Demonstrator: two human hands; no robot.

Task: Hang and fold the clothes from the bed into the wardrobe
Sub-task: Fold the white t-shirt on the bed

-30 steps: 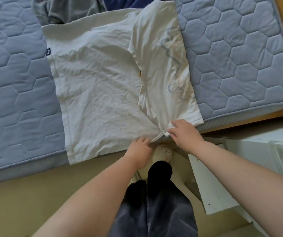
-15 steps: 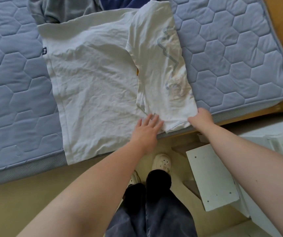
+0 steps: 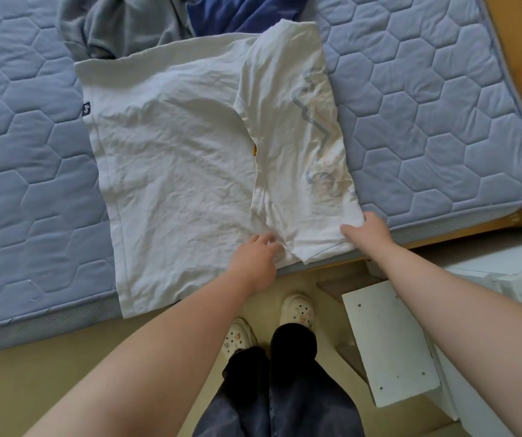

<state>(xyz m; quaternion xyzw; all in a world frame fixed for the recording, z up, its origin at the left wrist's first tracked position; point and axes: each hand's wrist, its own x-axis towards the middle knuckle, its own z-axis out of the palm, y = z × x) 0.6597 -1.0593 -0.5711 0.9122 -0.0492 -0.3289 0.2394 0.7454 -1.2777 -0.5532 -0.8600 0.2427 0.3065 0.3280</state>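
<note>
View: head camera, looking down over the bed edge; we have only this one.
Shirt: white T-shirt (image 3: pixel 174 171) lies spread flat on the quilted blue mattress (image 3: pixel 26 152), filling the middle of the frame, its hem toward 6 o'clock and hanging a little over the mattress edge.
Fold: right-hand strip of the shirt is turned over onto the body as a flap (image 3: pixel 291 146), printed side up, with a wavy blue line showing on it; it runs from 12 o'clock down to about 5 o'clock.
Label: small dark tag (image 3: pixel 86 108) on the shirt's side seam at 9 o'clock.
Left hand: left hand (image 3: pixel 253 257) sits at the shirt's lower edge, just at 6 o'clock of the flap's inner seam. Fingers are bent with their tips on the cloth, which bunches there; we cannot tell whether they pinch it or only press.
Right hand: right hand (image 3: pixel 367 234) is on the flap's lower outer corner at 4 o'clock, thumb spread on top, fingers curled over the folded edge, so it grips the cloth.
Other clothes: grey garment (image 3: pixel 121 23) heaped at 11 o'clock, navy garment (image 3: pixel 240 11) at 12 o'clock, both touching the shirt's far edge.
Bed frame: wooden frame (image 3: pixel 512 42) at 2 o'clock.
Floor side: white shoes (image 3: pixel 296 309) and dark trousers at 6 o'clock; white panel (image 3: pixel 389 342) at 5 o'clock.
</note>
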